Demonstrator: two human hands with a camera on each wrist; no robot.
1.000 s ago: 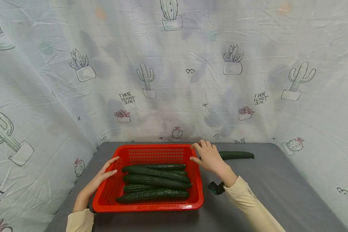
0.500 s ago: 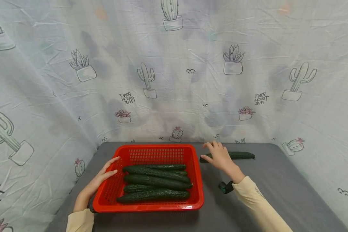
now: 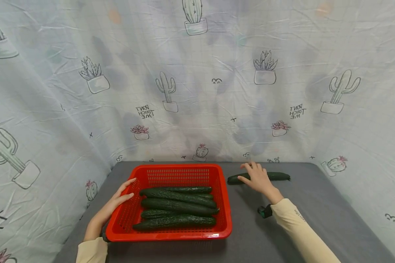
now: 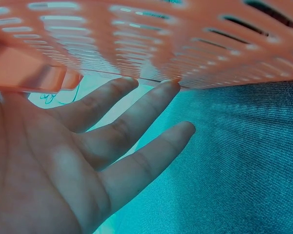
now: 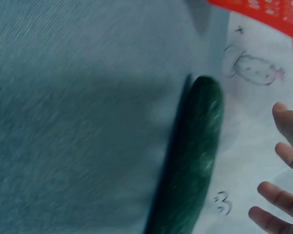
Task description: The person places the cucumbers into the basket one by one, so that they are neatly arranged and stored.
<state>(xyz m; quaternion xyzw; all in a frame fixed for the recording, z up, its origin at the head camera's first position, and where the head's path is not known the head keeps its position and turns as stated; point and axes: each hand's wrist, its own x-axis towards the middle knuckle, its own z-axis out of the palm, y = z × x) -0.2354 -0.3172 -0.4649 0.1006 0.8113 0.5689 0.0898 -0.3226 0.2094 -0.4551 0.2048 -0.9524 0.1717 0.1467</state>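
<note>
A red plastic basket (image 3: 169, 234) with slotted walls stands on the grey table, and several dark green cucumbers (image 3: 179, 205) lie in it. At its left side is my left hand (image 3: 110, 204), thumb and a finger reaching over the rim. In the left wrist view three fairly straight fingers (image 4: 122, 131) extend along the outer basket wall (image 4: 141, 39). My right hand (image 3: 258, 179) hovers with fingers spread and nothing held, overlapping a single cucumber (image 3: 279, 176) in the head view. The right wrist view shows this cucumber (image 5: 193, 161) apart from the fingertips (image 5: 271, 190).
A white curtain (image 3: 197, 91) printed with cactus drawings encloses the back and both sides. Grey cloth covers the table (image 3: 316, 212). The lone cucumber lies right of the basket, near the back edge. A dark strap piece (image 3: 264, 211) is at my right wrist.
My right hand has moved rightward from beside the basket's right rim to over the lone cucumber. The left hand, the basket and the cucumbers stay in place.
</note>
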